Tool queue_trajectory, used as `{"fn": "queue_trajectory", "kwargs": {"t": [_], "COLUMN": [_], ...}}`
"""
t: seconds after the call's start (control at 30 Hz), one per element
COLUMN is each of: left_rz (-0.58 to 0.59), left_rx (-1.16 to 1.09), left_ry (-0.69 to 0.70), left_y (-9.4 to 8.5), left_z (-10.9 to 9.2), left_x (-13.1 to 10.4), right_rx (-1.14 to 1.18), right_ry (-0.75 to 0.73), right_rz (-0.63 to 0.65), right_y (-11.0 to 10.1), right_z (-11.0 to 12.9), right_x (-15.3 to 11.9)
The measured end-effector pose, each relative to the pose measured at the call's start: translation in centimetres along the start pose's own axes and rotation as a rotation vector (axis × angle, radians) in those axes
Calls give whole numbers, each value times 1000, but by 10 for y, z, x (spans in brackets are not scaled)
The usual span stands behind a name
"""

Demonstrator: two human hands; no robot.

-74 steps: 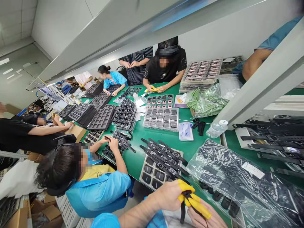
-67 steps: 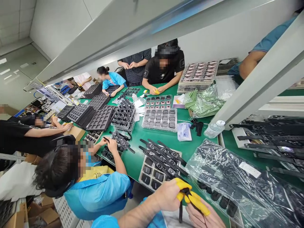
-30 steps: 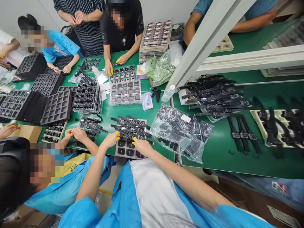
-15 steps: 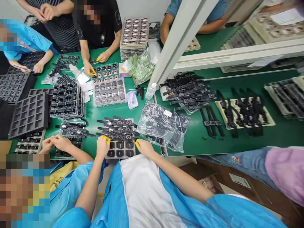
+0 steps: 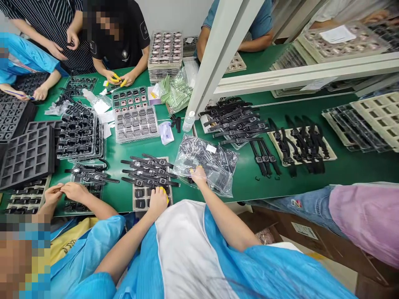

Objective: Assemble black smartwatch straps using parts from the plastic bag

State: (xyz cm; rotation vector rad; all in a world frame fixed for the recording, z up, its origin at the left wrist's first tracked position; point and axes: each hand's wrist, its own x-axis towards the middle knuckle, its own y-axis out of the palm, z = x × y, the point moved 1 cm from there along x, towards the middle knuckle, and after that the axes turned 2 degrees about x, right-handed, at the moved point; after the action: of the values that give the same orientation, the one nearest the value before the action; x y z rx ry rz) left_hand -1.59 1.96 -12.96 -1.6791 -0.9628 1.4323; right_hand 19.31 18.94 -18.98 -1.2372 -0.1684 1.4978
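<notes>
My left hand (image 5: pixel 159 201), with yellow finger covers, is closed over the right side of a cream tray (image 5: pixel 134 202). Its fingers curl down, hiding whatever they hold. Square black pieces (image 5: pixel 140 203) sit in the tray's near compartments. Across the far part lies a heap of black-strapped watches (image 5: pixel 149 171). My right hand (image 5: pixel 198 175), also with yellow finger covers, reaches to the near left part of a clear plastic bag (image 5: pixel 226 182) of black items. Its fingertips blur against the plastic, so I cannot tell whether they grip.
On my left, a co-worker's hands (image 5: pixel 70 192) are near another watch pile (image 5: pixel 90 173). A bottle (image 5: pixel 189 121) stands by the frame post (image 5: pixel 215 58). Beyond the bag lie more watches (image 5: pixel 238 120) and a loaded tray (image 5: pixel 330 153). Clear trays (image 5: pixel 137 124) stand farther back.
My right hand has left the right end of the watch pile for the plastic bag. My left hand has moved from the pile's left to the tray's right side. The view has shifted.
</notes>
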Motion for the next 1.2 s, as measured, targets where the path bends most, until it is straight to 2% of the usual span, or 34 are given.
{"fn": "queue_trajectory", "kwargs": {"t": [0.13, 0.23, 0.33, 0.43, 0.57, 0.6, 0.67, 0.8, 0.93, 1.07, 1.2], "left_rz": [1, 17, 43, 58, -26, -63, -130, -250, -337, -443, -498], "left_rx": [-60, -155, -274, -422, -915, -1011, -1067, -961, -862, -775, -743], "left_ry": [-64, -112, -190, -213, -79, -22, 101, 323, 450, 439, 401], "left_y": [-4, -7, -12, -23, -51, -61, -80, -107, -116, -111, -104], "left_z": [-4, 0, 6, 6, -6, -9, -14, -16, -15, -18, -24], "left_x": [3, -1, -12, -27, -42, -44, -46, -48, -50, -52, -53], "right_rx": [187, 358, 498, 644, 943, 961, 954, 915, 959, 1140, 1269], "right_ry": [-5, 12, 23, -24, -193, -229, -289, -336, -328, -172, -39], "right_rz": [30, 128, 274, 459, 803, 837, 876, 958, 1008, 1057, 1087], "right_y": [-12, -20, -27, -32, -41, -44, -51, -63, -67, -64, -61], "right_z": [-8, -21, -32, -32, -2, 7, 24, 40, 41, 41, 41], "right_x": [-9, -31, -68, -118, -184, -195, -211, -217, -215, -219, -223]}}
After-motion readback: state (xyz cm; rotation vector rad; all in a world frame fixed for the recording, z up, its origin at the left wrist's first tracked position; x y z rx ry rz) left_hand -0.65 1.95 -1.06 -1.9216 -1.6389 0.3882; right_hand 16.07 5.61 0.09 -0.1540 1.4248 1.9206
